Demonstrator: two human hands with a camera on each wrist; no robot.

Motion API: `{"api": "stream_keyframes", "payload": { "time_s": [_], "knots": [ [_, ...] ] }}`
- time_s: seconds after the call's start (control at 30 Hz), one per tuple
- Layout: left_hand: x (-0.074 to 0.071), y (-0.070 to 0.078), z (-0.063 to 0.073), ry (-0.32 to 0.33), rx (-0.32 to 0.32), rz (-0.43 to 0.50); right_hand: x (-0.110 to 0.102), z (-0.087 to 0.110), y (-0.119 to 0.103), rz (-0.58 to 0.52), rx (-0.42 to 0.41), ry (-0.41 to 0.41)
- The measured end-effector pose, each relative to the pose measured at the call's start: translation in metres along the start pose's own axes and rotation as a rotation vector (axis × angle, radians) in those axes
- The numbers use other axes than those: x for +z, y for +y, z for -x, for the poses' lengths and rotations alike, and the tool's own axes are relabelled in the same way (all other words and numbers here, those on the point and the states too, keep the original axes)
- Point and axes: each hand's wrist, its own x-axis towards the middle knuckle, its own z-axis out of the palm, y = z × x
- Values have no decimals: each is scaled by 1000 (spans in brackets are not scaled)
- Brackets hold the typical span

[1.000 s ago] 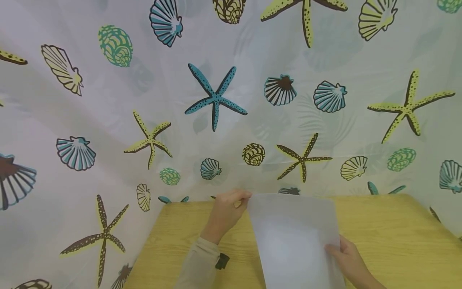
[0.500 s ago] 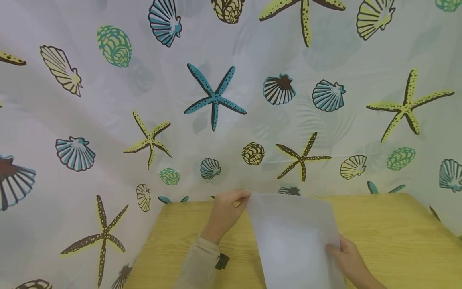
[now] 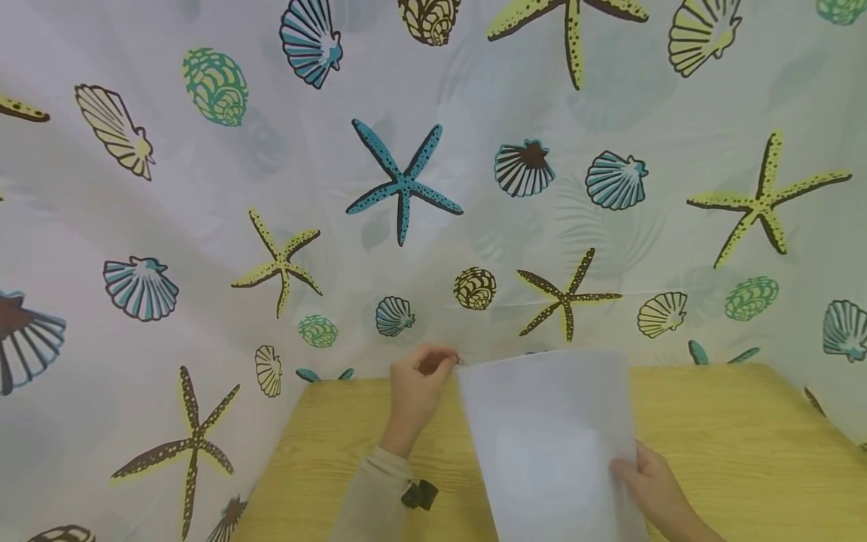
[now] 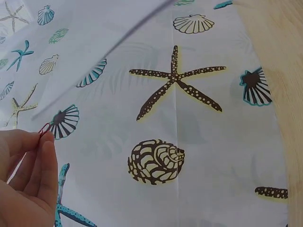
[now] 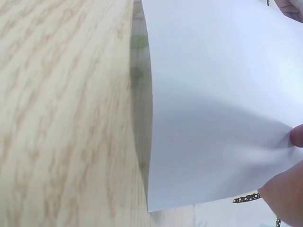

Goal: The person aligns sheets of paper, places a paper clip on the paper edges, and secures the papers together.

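Observation:
My left hand is raised at the upper left corner of a white sheet of paper. Between its thumb and fingertips it pinches a small red wire loop that looks like a paper clip, right by the paper's corner. My right hand grips the sheet's right edge, thumb on the front face and the other fingers hidden behind. The paper stands tilted up, its lower end beyond the head view. In the right wrist view a greyish see-through strip shows along one edge of the sheet.
A wood-grain table lies under both hands. White curtain fabric printed with starfish and shells rises behind the table and along its sides. A black band sits by the left sleeve.
My left hand has come off the paper's upper left corner, turning slightly, with the paper clip in its fingers. The sheet's top edge has risen a little. My right hand has stayed put.

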Motion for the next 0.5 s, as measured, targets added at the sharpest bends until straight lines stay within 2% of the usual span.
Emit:
{"api": "stream_keyframes", "payload": {
  "time_s": [0.1, 0.27, 0.33, 0.5],
  "knots": [
    [-1, -2, -1, 14, 113, -77, -1, -2, 1, 16, 7, -12],
    [-1, -4, -2, 2, 371, -266, -2, -3, 1, 6, 23, -16],
    [-2, -3, -2, -8, 425, -312, -2, -3, 0, 0, 30, -11],
    [-3, -1, -2, -30, 475, -367, -3, -5, -3, 6, 39, -19]
  ]
}}
